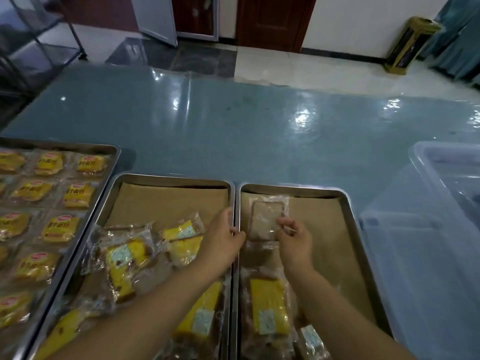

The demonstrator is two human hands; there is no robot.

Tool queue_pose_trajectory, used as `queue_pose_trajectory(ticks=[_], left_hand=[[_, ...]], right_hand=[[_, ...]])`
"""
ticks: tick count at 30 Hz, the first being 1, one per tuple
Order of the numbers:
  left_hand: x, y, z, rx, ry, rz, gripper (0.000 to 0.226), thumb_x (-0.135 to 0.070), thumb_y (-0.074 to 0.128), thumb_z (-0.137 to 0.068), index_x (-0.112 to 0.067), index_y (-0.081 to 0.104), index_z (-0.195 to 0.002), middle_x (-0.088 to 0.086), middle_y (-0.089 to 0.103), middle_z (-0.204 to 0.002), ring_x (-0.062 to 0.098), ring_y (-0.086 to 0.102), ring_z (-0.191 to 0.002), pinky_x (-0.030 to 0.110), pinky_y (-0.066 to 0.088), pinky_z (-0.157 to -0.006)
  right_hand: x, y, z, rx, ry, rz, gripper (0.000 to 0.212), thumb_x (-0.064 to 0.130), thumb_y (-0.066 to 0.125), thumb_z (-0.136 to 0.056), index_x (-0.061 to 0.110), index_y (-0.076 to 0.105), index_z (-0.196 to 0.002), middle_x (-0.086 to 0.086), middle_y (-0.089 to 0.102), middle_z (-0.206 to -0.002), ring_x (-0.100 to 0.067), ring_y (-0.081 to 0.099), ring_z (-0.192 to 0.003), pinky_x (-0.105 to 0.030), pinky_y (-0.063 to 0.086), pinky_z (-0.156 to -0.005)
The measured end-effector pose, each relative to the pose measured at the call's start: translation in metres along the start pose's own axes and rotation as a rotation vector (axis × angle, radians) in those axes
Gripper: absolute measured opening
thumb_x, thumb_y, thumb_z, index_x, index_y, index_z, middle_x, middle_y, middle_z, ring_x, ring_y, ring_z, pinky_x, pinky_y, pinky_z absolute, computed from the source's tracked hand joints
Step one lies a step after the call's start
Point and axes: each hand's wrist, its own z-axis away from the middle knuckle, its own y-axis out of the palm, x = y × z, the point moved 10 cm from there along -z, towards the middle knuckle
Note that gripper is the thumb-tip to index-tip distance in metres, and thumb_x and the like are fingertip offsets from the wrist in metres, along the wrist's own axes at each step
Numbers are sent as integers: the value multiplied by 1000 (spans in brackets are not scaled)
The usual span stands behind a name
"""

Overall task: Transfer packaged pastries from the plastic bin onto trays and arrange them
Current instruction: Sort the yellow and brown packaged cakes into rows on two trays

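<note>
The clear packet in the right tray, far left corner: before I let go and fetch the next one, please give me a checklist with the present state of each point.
1. Packet inside the right tray, on the brown paper: ok.
2. Right hand grip off the packet: not ok, its fingers pinch the near edge.
3. Left hand off the packet: cannot tell, it lies at the rim between the trays.
4. Bare paper beside the packet for the next one: ok.
5. Middle tray arranged: not ok, its packets lie in a loose pile.
6. Plastic bin holds more packets: cannot tell, its inside is mostly out of view.
</note>
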Motion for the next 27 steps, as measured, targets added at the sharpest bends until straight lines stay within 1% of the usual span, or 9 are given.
queue_pose_trajectory(ticks=[2, 4, 6, 8, 11, 14, 17, 20, 27], left_hand=[[-9, 13, -3, 45, 144, -259, 61, -18, 57, -88, -29, 31, -141, -4, 41, -139, 9, 48, -116, 27, 45, -90], [-15, 31, -4, 115, 307, -566, 62, -27, 56, -87, -29, 29, -143, -5, 32, -148, 17, 25, -135, 38, 29, -108], [-11, 49, -4, 192, 403, -787, 62, -40, 52, -88, -31, 26, -144, -7, 25, -152, 18, 7, -141, 44, 11, -113], [-6, 63, -4, 238, 472, -926, 62, -48, 47, -89, -31, 26, -144, -5, 23, -153, 19, -2, -142, 44, -7, -112], [1, 72, -7, 249, 499, -1056, 63, -54, 40, -90, -29, 23, -146, -2, 19, -155, 22, -7, -143, 44, -20, -108], [5, 72, -12, 224, 466, -1087, 61, -53, 37, -91, -30, 22, -146, -2, 16, -156, 23, -8, -143, 46, -22, -107], [11, 73, -14, 248, 393, -1061, 59, -53, 34, -93, -32, 20, -146, -4, 10, -157, 23, -11, -143, 47, -20, -108], [13, 67, -12, 278, 363, -970, 59, -50, 37, -93, -32, 19, -146, -5, 9, -157, 20, -12, -143, 45, -16, -110], [18, -31, 0, 20, 302, -704, 67, -40, 56, -87, -37, 22, -144, -10, 23, -152, 14, 5, -140, 39, 6, -111]], right_hand=[[-14, -5, -21, 9, 43, 39, 25, -4, 56, -87, 21, 61, -87, 4, 62, -93, -8, 60, -82, -17, 48, -62], [-22, -3, -35, 31, 43, 104, 23, -3, 57, -87, 19, 60, -91, 0, 61, -92, -13, 60, -82, -17, 48, -62], [-26, 7, -42, 101, 1, 191, 23, 1, 59, -87, 22, 60, -96, 7, 61, -90, -11, 59, -86, -10, 46, -60], [-26, 16, -46, 157, -59, 292, 27, 7, 61, -88, 25, 61, -106, 13, 59, -96, -6, 58, -91, -13, 45, -70], [-23, 21, -50, 181, -163, 424, 34, 11, 63, -87, 26, 60, -117, 11, 55, -107, -4, 55, -94, -17, 46, -80], [-18, 20, -53, 172, -258, 526, 32, 13, 66, -85, 23, 63, -115, 8, 44, -112, -9, 49, -101, -15, 40, -90], [-10, 21, -51, 159, -401, 709, 31, 15, 66, -86, 19, 64, -116, 6, 44, -112, -6, 43, -98, -4, 30, -81], [-8, 24, -51, 208, -401, 763, 33, 16, 64, -88, 18, 63, -121, -2, 51, -116, -14, 51, -102, -15, 35, -85], [7, 21, -12, 90, -393, 703, 35, 13, 63, -87, 24, 59, -119, 9, 44, -115, -5, 44, -102, -16, 37, -85]])
